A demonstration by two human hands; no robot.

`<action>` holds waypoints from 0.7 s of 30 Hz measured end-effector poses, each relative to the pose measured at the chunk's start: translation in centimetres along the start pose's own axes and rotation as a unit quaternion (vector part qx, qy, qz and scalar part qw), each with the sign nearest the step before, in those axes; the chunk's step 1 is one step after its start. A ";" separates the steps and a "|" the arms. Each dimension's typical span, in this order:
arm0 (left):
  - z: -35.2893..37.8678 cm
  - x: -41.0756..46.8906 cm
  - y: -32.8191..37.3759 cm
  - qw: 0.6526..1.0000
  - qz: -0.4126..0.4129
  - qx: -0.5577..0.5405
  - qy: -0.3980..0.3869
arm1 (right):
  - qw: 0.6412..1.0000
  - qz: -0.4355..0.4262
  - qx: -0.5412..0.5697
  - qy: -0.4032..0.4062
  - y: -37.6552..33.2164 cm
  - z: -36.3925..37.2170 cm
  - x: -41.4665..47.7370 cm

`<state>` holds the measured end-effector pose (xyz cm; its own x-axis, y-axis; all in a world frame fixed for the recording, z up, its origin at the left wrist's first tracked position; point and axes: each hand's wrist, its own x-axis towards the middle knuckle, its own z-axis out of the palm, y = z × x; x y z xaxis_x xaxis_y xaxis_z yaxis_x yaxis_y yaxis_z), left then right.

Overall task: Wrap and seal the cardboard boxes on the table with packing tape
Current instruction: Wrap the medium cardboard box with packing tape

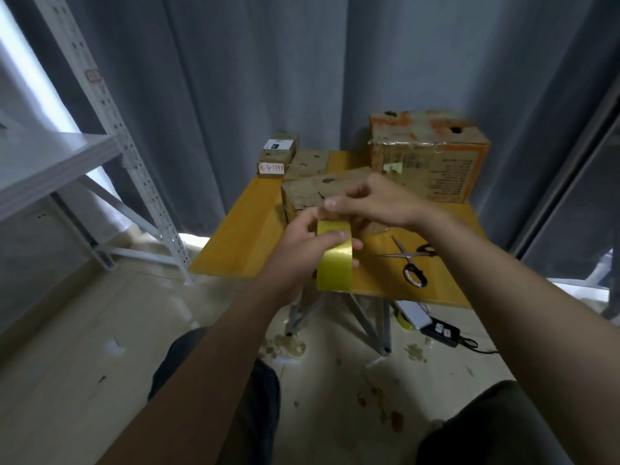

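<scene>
A roll of yellow packing tape (334, 263) is held upright over the near edge of the yellow table (248, 226). My left hand (302, 253) grips the roll from its left side. My right hand (372, 203) is above the roll, fingertips pinched at its top edge, where the tape end seems to be. Just behind my hands lies a flat cardboard box (312, 193). A large orange-printed box (429, 156) stands at the back right, and smaller boxes (278, 156) sit at the back left.
Scissors (411, 260) lie open on the table's right part. A white metal shelf rack (110, 135) stands to the left. Grey curtains hang behind. On the floor under the table lie a power adapter (439, 330) with its cable, and scraps.
</scene>
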<state>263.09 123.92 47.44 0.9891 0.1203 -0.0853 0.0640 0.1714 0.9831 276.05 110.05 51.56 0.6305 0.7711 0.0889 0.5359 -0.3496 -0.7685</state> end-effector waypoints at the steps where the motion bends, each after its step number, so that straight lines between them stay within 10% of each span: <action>1: 0.2 -0.1 0.2 1.000 0.012 0.003 0.006 | 0.999 0.014 -0.009 -0.039 -0.1 -0.5 -0.4; 21: 2.4 -0.9 1.0 1.000 -0.015 -0.005 0.022 | 0.994 -0.001 -0.071 0.083 -2.7 -2.1 -0.4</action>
<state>262.59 121.69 48.88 0.9799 0.1585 -0.1214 0.0913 0.1848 0.9785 275.52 109.56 54.91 0.7065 0.6778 0.2035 0.6042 -0.4280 -0.6721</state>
